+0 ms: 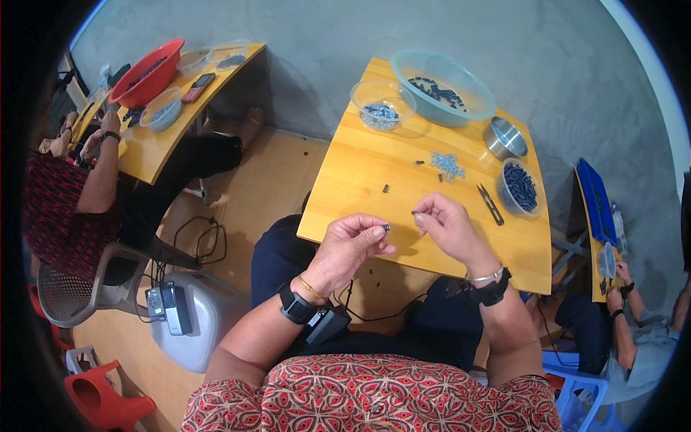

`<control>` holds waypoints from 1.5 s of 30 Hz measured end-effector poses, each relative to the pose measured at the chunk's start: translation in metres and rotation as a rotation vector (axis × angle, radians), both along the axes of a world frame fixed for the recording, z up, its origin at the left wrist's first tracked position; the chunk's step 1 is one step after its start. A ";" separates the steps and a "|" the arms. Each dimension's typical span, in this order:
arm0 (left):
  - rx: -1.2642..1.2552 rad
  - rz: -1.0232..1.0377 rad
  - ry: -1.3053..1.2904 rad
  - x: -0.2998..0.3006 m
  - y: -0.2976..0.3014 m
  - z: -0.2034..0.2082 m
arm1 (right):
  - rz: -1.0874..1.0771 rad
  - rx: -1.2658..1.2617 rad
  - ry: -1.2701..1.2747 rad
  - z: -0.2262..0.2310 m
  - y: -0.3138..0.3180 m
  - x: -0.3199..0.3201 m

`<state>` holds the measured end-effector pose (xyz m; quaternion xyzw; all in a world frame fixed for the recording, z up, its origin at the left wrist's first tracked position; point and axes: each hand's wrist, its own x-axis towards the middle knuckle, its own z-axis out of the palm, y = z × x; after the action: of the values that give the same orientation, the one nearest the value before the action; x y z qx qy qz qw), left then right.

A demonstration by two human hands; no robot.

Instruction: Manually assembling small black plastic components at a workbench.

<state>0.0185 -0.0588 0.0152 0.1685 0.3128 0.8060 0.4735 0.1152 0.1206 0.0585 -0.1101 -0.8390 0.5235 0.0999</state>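
Note:
Over the near edge of the yellow table (345,189), my left hand (351,248) pinches a small dark plastic piece (386,227) between thumb and forefinger. My right hand (445,222) is a little to the right, its thumb and fingertips pressed together on a tiny dark bit (414,213) too small to name. Beyond my hands lies a loose pile of small pale-blue and clear parts (448,166). A few small dark pieces (386,189) are scattered left of it. Black-handled thread snips (490,204) rest to the right of my right hand.
At the back stand a large translucent basin (471,75) with dark pieces, a clear tub (358,93) of pale parts and a metal bowl (506,137). A tub of dark pieces (520,187) sits right. People work at tables on both sides; a grey stool (191,338) is at left.

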 end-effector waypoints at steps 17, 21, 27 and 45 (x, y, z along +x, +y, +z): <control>-0.043 0.049 0.159 0.017 -0.003 0.020 | 0.105 -0.442 0.203 0.017 -0.030 0.027; -0.037 0.061 0.187 0.019 -0.004 0.020 | 0.100 -0.413 0.230 0.018 -0.038 0.028; -0.050 0.106 0.264 0.020 -0.005 0.024 | 0.080 -0.350 0.235 0.016 -0.041 0.027; -0.114 0.255 0.681 0.017 -0.010 0.027 | 0.055 -0.358 0.231 0.017 -0.051 0.028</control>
<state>0.0360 -0.0689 0.0420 0.3601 0.5154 0.7374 0.2468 0.1434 0.0700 0.0750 -0.0423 -0.7182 0.6758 0.1601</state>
